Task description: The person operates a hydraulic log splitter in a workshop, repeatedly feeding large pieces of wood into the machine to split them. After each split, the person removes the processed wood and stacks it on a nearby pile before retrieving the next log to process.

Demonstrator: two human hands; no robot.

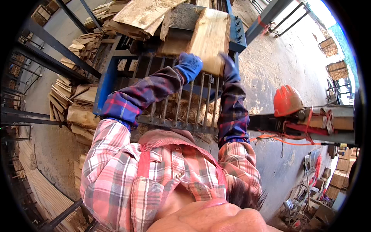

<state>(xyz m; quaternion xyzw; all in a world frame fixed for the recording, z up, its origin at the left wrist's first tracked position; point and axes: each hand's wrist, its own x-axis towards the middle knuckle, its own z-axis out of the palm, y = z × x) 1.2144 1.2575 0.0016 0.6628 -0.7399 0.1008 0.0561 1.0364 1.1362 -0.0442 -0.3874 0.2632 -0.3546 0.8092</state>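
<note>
A dusty floor (266, 83) spreads across the frame, strewn with pale sawdust at upper right. Over it, the person's pink plaid shirt (112, 164) fills the lower centre, worn with red straps. A blue machine frame (238, 35) stands at upper centre, its near part a grate of parallel metal bars (181, 125). A broad wooden slab (145, 15) lies on the machine at the top, left of centre, its edges rough. To the right of that slab is the thick wooden board (211, 36), at upper centre, its near end reaching over the bars. Dark plaid oversleeves (150, 91) cover both forearms, which stretch up the frame toward the board. Split planks (62, 94) are heaped at the left, beside the machine. A red hard hat (286, 101) sits at the right on a beam (328, 116). The left hand (190, 67), in a blue glove, is at the board's lower left corner, its fingers bunched; how far its grip closes on the wood cannot be told. The right hand (230, 69), gloved too and blurred, is at the board's right edge, and whether its grip is wide or narrow cannot be told either.
</note>
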